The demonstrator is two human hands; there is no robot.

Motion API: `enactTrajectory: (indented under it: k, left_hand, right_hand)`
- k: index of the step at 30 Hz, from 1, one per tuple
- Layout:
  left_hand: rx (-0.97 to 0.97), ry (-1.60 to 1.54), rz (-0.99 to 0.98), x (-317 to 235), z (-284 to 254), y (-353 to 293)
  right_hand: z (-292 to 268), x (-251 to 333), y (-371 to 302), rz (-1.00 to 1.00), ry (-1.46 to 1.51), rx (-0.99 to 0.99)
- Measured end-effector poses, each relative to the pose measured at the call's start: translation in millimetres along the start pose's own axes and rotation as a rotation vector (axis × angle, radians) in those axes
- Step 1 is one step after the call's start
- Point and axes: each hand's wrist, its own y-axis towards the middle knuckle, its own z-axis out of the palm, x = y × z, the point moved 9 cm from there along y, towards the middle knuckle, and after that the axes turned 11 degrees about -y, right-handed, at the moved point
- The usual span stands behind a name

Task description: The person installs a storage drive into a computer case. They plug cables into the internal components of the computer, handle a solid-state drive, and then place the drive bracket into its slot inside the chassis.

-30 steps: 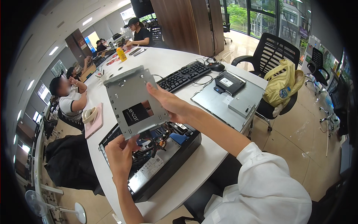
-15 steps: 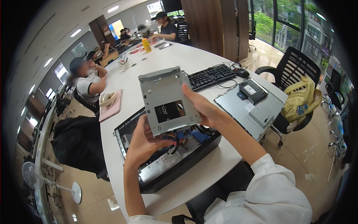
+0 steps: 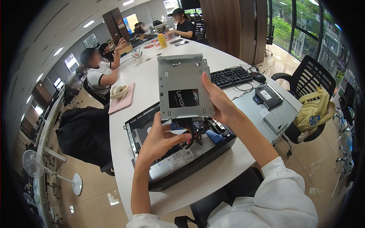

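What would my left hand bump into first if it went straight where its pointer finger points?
Probably the metal frame: the left hand points its finger up at the frame's lower left corner. They may be touching; the picture doesn't show the depth clearly.

Over my feed, I record: yellow backpack (image 3: 315, 110) on black chair (image 3: 312, 81); cream headphones (image 3: 119, 92) on pink folder (image 3: 128, 100); yellow bottle (image 3: 162, 41) upright; white fan (image 3: 33, 163) at left.
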Motion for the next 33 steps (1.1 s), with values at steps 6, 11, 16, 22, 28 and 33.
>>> enactTrajectory:
  k: [6,11,16,22,28,33]
  left_hand:
    - [0.057,0.066,0.069,-23.0,17.3,-15.1]
    - [0.010,0.182,0.170,-22.0,11.0,-9.8]
    - [-0.017,0.220,0.164,-26.0,10.4,-9.8]
    - [-0.028,0.207,0.185,-27.6,9.0,-9.3]
    - [0.057,0.059,0.053,-11.9,10.7,-4.6]
    - [0.076,0.055,0.065,-5.0,6.5,-1.2]
  right_hand:
    - [-1.1,-9.3,-1.8,0.034,0.041,-0.001]
    - [1.2,-10.0,-7.2,0.039,-0.031,-0.009]
    - [1.3,-14.8,-7.6,0.073,-0.043,0.036]
    - [-4.1,-23.6,1.8,0.082,-0.035,0.074]
    - [-5.6,-25.3,-1.2,0.119,-0.022,0.079]
    - [-2.6,-27.7,-3.3,0.131,0.018,0.054]
